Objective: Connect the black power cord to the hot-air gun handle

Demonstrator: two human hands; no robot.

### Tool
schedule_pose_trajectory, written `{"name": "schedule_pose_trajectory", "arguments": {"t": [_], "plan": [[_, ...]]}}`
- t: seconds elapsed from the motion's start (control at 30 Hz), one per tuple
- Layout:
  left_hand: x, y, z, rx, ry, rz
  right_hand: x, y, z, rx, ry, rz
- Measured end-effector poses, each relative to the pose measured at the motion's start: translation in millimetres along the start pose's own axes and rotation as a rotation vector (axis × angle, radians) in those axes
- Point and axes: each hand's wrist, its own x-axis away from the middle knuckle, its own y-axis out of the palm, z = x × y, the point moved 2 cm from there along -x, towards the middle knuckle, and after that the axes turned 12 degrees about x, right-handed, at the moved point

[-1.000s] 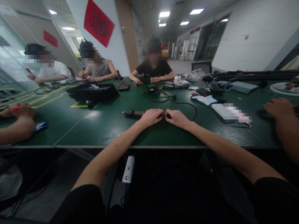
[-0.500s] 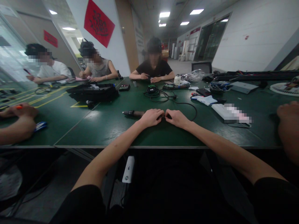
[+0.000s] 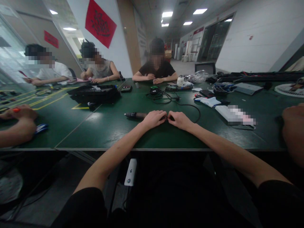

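Observation:
My left hand (image 3: 155, 119) and my right hand (image 3: 178, 120) meet on the green table (image 3: 152, 139), fingertips almost touching. Both are closed, fingers bent and pinched together. Something small and dark shows between the fingertips, too little of it to name. Just behind my left hand lies an electric screwdriver (image 3: 135, 115), its silver tip pointing left; my left hand covers its right end. A black cable (image 3: 199, 110) curves round behind my right hand.
A black tray (image 3: 95, 94) stands back left, and a coiled cable (image 3: 163, 98) lies ahead. Gloves (image 3: 209, 102) and a white box (image 3: 226, 114) are to the right. Co-workers' arms rest at the left (image 3: 19, 126) and right (image 3: 294, 126). A person (image 3: 156, 69) sits opposite.
My hands stay in place with only slight finger motion. Across the table, the person opposite has shifted a hand a little, and the dark tool in it no longer shows.

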Motion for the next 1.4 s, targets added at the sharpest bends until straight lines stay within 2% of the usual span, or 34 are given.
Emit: {"name": "schedule_pose_trajectory", "arguments": {"t": [1.4], "plan": [[-0.4, -2.3, 1.7, -0.01, 0.036, -0.014, 0.5, 0.5, -0.3, 0.013, 0.003, 0.003]]}}
